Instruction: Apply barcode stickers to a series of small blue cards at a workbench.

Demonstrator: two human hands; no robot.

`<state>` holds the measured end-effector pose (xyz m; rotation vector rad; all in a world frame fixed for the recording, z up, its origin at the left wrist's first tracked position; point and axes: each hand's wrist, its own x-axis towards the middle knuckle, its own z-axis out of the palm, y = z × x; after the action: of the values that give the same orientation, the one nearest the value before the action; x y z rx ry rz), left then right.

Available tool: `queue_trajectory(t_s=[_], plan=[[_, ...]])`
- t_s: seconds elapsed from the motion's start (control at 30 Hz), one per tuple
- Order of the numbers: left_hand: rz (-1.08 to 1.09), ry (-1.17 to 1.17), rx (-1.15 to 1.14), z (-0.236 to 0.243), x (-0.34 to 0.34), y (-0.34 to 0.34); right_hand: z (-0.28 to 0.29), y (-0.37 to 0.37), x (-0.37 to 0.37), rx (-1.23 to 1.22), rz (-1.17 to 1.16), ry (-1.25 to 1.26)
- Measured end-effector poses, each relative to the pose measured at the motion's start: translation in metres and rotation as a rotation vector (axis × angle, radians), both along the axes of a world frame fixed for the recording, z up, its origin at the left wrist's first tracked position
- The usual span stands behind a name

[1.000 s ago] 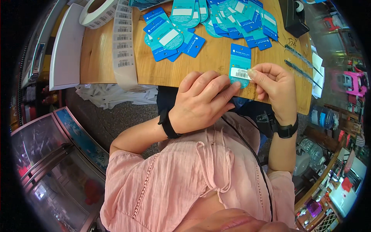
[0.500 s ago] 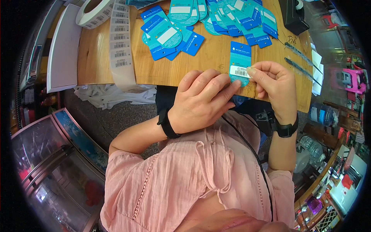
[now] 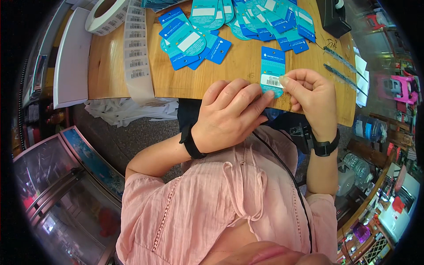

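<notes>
- Steadying tag (image 3: 273,67) near front edge of table (image 3: 190,81) with left hand (image 3: 229,115); curling loosely, gripping nothing;
- pinching right end of label (image 3: 270,81) in right hand (image 3: 312,97), thumb on top;
- ideally keeping label square on tag; smoothing without creasing.

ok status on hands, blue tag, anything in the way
Right hand pinching right end of barcode label; left hand at lower end of blue tag. Tag on table; loose tags beyond, not touching.
</notes>
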<state>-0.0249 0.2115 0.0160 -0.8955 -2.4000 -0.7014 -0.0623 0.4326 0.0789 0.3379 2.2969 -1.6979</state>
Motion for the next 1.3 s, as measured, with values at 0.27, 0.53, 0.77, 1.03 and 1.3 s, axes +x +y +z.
queue_trajectory(t_s=[0.27, 0.53, 0.77, 1.03, 1.3], plan=[[0.001, -0.010, -0.003, 0.000, 0.001, 0.000, 0.001, 0.003, 0.000, -0.079, -0.044, -0.007], [-0.005, -0.004, -0.004, 0.000, 0.000, 0.000, 0.001, 0.006, -0.002, -0.094, -0.001, -0.026], [-0.005, -0.001, 0.002, -0.001, -0.001, 0.000, 0.002, 0.003, -0.002, -0.070, 0.005, -0.027], [0.005, -0.007, 0.004, -0.001, 0.001, 0.001, 0.001, 0.001, -0.001, -0.040, -0.001, -0.017], [-0.002, -0.022, -0.011, 0.001, 0.001, 0.000, -0.001, -0.003, 0.001, 0.003, 0.004, 0.024]])
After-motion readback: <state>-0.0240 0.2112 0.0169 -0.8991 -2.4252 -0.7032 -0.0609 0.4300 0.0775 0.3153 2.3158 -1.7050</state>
